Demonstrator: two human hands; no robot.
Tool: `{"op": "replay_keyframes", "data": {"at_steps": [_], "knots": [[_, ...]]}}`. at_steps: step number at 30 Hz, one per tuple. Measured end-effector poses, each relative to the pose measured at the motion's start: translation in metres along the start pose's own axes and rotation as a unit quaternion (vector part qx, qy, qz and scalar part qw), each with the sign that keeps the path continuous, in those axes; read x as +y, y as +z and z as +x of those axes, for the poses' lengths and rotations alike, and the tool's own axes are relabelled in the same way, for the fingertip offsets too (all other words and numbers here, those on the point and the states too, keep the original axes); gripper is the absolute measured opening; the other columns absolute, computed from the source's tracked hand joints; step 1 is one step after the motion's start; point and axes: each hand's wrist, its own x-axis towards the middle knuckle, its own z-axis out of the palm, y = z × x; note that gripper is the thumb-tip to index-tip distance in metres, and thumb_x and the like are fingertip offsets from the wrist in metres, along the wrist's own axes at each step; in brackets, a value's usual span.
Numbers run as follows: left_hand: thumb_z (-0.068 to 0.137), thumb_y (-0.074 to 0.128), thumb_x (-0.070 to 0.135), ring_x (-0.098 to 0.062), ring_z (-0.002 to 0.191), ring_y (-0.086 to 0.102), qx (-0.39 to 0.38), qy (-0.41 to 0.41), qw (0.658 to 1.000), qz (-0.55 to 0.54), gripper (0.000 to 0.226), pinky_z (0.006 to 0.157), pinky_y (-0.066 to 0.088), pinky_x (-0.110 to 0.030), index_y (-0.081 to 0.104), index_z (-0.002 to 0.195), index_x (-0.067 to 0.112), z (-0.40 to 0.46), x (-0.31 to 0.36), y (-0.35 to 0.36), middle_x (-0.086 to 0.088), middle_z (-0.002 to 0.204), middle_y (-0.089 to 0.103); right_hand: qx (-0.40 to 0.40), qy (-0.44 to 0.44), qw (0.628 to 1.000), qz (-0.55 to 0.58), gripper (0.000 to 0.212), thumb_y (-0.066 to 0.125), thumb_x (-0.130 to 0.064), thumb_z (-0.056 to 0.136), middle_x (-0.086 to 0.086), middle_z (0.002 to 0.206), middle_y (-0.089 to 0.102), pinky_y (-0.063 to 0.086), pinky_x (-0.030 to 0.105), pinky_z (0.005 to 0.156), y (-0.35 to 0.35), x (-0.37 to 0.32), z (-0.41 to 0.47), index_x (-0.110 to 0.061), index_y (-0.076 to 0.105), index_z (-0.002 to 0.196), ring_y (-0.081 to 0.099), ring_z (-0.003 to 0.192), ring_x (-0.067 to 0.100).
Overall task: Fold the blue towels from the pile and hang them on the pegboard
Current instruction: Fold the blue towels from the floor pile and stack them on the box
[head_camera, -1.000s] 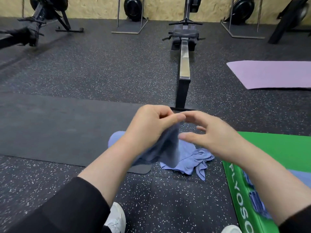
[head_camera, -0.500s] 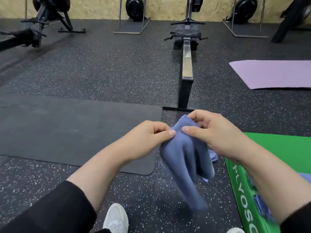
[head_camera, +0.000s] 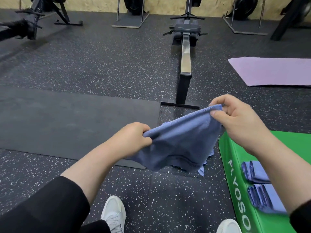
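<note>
above speckled floor (head_camera: pixel 168 199), left hand (head_camera: pixel 133 138) and right hand (head_camera: pixel 235 118) each pinch corner of blue towel (head_camera: pixel 181 142), stretched between; folded towels (head_camera: pixel 259 182) on green box (head_camera: pixel 235 158).

**A gym floor**

This is a gym. The speckled black rubber floor (head_camera: pixel 101 61) carries a black rowing machine with a long metal rail (head_camera: pixel 186 52), more black fitness machines on stands along the chipboard back wall (head_camera: pixel 159 4), a flat black exercise mat (head_camera: pixel 67 121), a lilac exercise mat (head_camera: pixel 272 71) and a green padded box lettered "PLYOSO" (head_camera: pixel 235 165).
</note>
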Motion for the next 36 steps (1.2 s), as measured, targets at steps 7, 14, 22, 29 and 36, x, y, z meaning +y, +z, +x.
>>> {"op": "replay_keyframes", "data": {"at_steps": [7,14,22,29,36], "knots": [[0.092,0.052,0.017,-0.026,0.068,0.050,0.118,-0.053,0.992,0.001,0.019,0.056,0.035,-0.032,0.055,0.075,0.013,0.004,-0.033,-0.005,-0.002,0.067,0.057,0.050,0.039,0.998,-0.007,0.016,0.060,-0.015,0.096,0.009,0.082,0.075,0.054,0.054,0.077,-0.022,0.027,-0.002,-0.024,0.073,0.092,0.059,0.072,0.016],[0.095,0.061,0.033,-0.017,0.073,0.055,0.225,-0.033,0.928,-0.295,0.024,0.083,0.057,-0.050,0.064,0.084,0.012,0.012,-0.030,-0.007,-0.009,0.077,0.063,0.120,0.092,0.987,0.060,0.017,0.058,-0.024,0.088,0.000,0.072,0.062,0.050,0.044,0.071,-0.029,0.033,-0.003,-0.029,0.069,0.077,0.054,0.073,0.018],[0.101,0.059,0.023,-0.011,0.064,0.051,0.212,-0.030,0.871,-0.442,0.027,0.065,0.055,-0.027,0.068,0.083,0.006,0.014,0.002,-0.002,0.001,0.071,0.058,0.141,0.114,0.981,0.070,0.016,0.055,-0.025,0.078,0.007,0.074,0.052,0.044,0.043,0.066,-0.032,0.023,-0.005,-0.027,0.066,0.068,0.047,0.072,0.020],[0.100,0.059,0.027,-0.016,0.061,0.053,0.211,-0.061,0.856,-0.468,0.025,0.063,0.053,-0.033,0.072,0.087,0.010,0.014,0.021,0.000,0.000,0.071,0.062,0.103,0.124,0.986,0.052,0.025,0.054,-0.023,0.075,0.007,0.067,0.051,0.044,0.043,0.066,-0.031,0.027,-0.003,0.000,0.061,0.078,0.045,0.067,0.019],[0.098,0.059,0.023,-0.014,0.059,0.049,0.214,-0.056,0.854,-0.471,0.023,0.062,0.050,-0.032,0.062,0.076,0.015,0.014,0.032,0.002,0.003,0.065,0.055,0.086,0.129,0.987,0.039,0.037,0.055,-0.032,0.072,0.009,0.068,0.039,0.040,0.042,0.066,-0.026,0.029,0.003,0.004,0.049,0.073,0.040,0.066,0.021]]}}
